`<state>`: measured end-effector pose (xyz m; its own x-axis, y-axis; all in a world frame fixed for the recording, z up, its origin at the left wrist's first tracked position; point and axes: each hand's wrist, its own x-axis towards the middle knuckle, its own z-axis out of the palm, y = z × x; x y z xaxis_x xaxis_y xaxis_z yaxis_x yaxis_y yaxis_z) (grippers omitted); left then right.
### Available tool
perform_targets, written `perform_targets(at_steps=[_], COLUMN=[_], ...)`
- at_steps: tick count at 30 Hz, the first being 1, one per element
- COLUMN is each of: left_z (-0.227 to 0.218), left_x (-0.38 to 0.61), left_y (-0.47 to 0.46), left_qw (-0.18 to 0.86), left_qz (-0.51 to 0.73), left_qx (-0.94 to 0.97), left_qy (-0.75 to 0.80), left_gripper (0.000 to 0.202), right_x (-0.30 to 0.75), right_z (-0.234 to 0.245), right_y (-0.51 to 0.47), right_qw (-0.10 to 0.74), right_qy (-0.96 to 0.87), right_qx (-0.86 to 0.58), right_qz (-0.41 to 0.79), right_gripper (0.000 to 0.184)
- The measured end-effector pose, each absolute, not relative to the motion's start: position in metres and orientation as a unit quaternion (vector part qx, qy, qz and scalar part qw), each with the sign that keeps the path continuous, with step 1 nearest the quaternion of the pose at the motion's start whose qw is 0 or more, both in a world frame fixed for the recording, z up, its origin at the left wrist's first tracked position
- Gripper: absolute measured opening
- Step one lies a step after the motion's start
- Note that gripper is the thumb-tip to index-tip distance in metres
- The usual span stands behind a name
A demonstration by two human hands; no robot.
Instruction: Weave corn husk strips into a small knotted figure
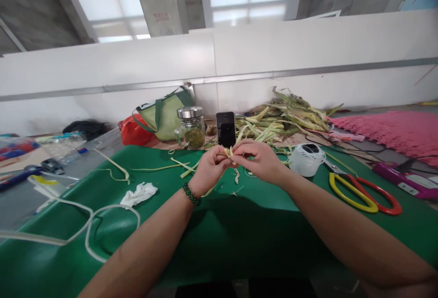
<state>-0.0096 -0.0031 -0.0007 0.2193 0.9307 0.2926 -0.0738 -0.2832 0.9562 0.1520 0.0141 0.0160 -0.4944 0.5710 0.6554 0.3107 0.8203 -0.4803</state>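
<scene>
My left hand (pixel 210 169) and my right hand (pixel 258 161) meet over the green mat (pixel 273 229), fingertips close together. Both pinch a pale yellow-green strip of plant leaf (pixel 228 152), which looks like corn husk; part of it is hidden by the fingers. A green bead bracelet (pixel 190 194) circles my left wrist. Behind the hands a dark phone (pixel 225 128) stands upright. Just right of my right hand is a white spool of cord (pixel 306 159). Large scissors (pixel 364 193) with one yellow and one red handle lie farther right.
A pile of leaves (pixel 290 113) lies at the back right. A lidded glass jar (pixel 191 129) and a green bag (pixel 167 113) stand at the back. Crumpled tissue (pixel 139 195) and white tubing (pixel 89 225) lie left. A purple power strip (pixel 405 180) is far right.
</scene>
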Motion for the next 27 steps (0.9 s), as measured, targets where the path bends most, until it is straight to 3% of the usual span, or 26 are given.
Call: perform_targets(at_steps=[5, 10, 13, 16, 23, 27], left_z=[-0.003, -0.004, -0.003, -0.001, -0.002, -0.002], left_x=[-0.009, -0.009, -0.01, -0.009, -0.011, -0.01], left_y=[-0.006, -0.004, -0.003, -0.004, -0.002, -0.001], left_qw=[0.392, 0.388, 0.411, 0.448, 0.509, 0.512], left_qz=[0.513, 0.512, 0.52, 0.518, 0.529, 0.529], left_qx=[0.646, 0.656, 0.64, 0.627, 0.581, 0.577], left_qy=[0.406, 0.396, 0.389, 0.372, 0.35, 0.354], left_gripper=[0.019, 0.016, 0.015, 0.018, 0.033, 0.033], right_x=[0.154, 0.155, 0.153, 0.149, 0.145, 0.145], right_z=[0.016, 0.016, 0.013, 0.008, 0.002, 0.005], right_y=[0.019, 0.014, 0.01, 0.009, 0.013, 0.014], right_qw=[0.367, 0.313, 0.36, 0.403, 0.485, 0.469], right_qy=[-0.887, -0.906, -0.882, -0.869, -0.815, -0.832], right_qx=[-0.256, -0.282, -0.304, -0.286, -0.314, -0.277], right_qz=[0.115, 0.05, -0.01, -0.022, 0.047, 0.106], right_gripper=[0.023, 0.017, 0.009, 0.014, 0.017, 0.021])
